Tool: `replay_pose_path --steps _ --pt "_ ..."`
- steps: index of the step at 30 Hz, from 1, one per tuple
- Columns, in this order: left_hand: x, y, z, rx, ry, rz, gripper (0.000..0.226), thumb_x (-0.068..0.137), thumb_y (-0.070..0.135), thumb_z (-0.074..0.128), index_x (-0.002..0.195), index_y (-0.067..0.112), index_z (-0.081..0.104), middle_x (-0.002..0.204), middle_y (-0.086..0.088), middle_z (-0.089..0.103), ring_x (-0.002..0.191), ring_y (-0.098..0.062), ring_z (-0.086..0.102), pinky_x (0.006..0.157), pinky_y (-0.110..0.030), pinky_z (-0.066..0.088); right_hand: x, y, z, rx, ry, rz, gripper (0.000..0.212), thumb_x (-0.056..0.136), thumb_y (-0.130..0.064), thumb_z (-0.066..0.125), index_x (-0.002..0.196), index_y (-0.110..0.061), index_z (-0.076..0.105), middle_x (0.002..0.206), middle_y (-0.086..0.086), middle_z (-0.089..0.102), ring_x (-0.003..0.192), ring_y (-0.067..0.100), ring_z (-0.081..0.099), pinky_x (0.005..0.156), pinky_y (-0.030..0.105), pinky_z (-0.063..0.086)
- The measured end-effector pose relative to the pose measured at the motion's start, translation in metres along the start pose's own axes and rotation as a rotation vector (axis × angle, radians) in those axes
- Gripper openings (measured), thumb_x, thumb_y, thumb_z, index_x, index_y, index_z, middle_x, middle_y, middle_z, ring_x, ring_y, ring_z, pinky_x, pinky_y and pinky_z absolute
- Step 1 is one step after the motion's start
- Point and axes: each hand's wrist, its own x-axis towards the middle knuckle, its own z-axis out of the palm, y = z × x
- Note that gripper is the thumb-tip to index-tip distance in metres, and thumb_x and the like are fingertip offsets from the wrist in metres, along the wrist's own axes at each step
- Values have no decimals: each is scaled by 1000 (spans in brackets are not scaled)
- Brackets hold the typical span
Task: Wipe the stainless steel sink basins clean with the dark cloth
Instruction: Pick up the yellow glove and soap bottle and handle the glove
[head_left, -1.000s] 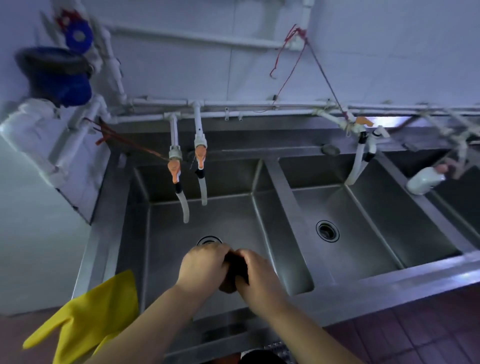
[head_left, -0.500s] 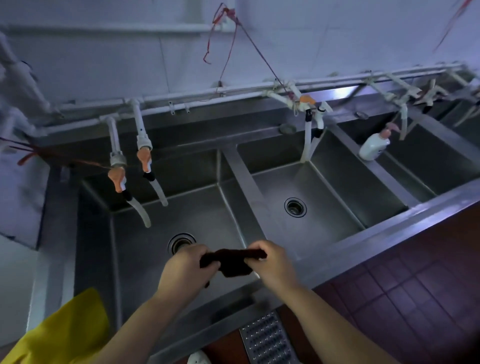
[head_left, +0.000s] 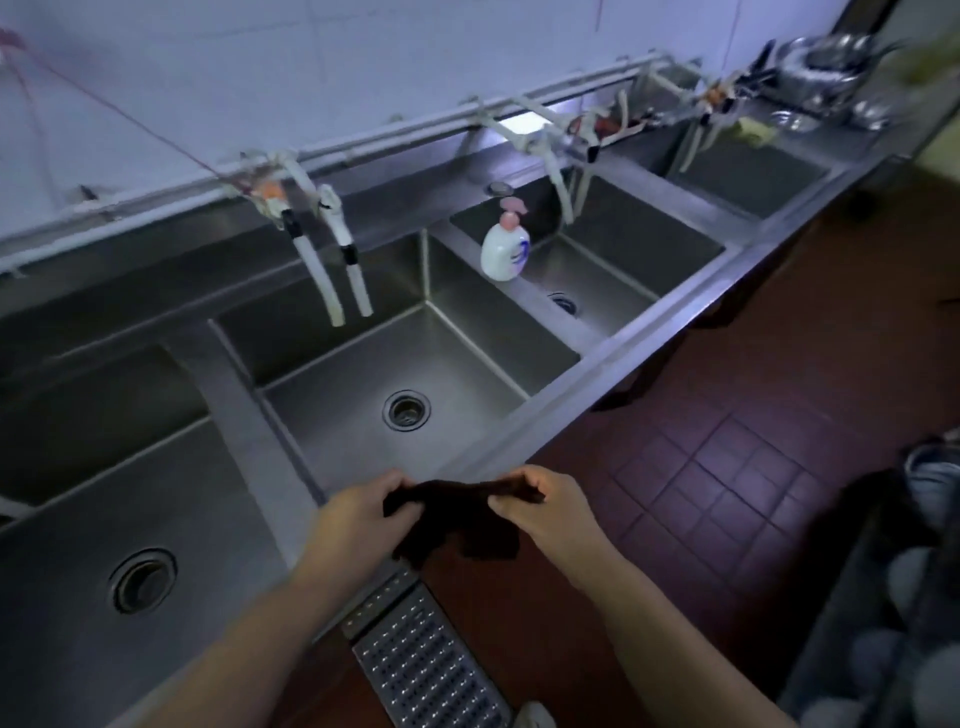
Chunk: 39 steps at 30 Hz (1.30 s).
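The dark cloth (head_left: 457, 525) hangs stretched between both hands, just in front of the sink's front rim (head_left: 524, 431). My left hand (head_left: 358, 525) grips its left end. My right hand (head_left: 545, 509) pinches its right end. Behind the hands lies the second steel basin (head_left: 332, 410) with a round drain (head_left: 407, 410). The first basin (head_left: 62, 530) with its own drain (head_left: 141, 579) is at the left. Further basins (head_left: 618, 260) run off to the right.
A white soap pump bottle (head_left: 505, 248) stands on the divider between the second and third basins. White hose taps (head_left: 332, 260) hang over the second basin. A perforated metal floor grate (head_left: 421, 660) lies below the hands on red tiles. Metal pots (head_left: 821, 67) sit far right.
The view has swung right from the first basin to the second. The hands have pulled apart, opening the bunched cloth into a stretched strip, and now hold it in front of the rim.
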Motion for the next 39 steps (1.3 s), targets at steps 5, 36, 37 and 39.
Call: replay_pose_path --steps 5,36,37,39 --pt "47 101 82 42 -70 104 28 82 28 64 64 45 51 61 16 58 60 -1 56 52 -20 40 -1 14 -130 38 140 8 16 84 -12 67 72 -23 68 63 -11 67 61 1 64 53 11 45" --pt "491 530 370 110 -495 366 13 90 27 54 92 39 61 83 14 65 76 -1 59 67 -26 47 273 77 -667 -184 672 149 4 79 -10 73 79 -13 70 72 -5 66 70 8 63 64 18 48" --pt "503 547 384 108 -499 374 13 91 27 54 94 37 61 84 13 65 78 -3 60 70 -28 48 281 80 -690 -182 695 146 4 79 -9 73 77 -11 69 71 -5 66 68 7 62 61 16 46" --pt "527 583 412 106 -489 397 12 90 28 54 96 35 62 88 13 66 84 -4 60 75 -29 50 299 88 -737 -142 725 147 3 79 -8 72 77 -8 71 71 0 67 68 10 63 59 16 47"
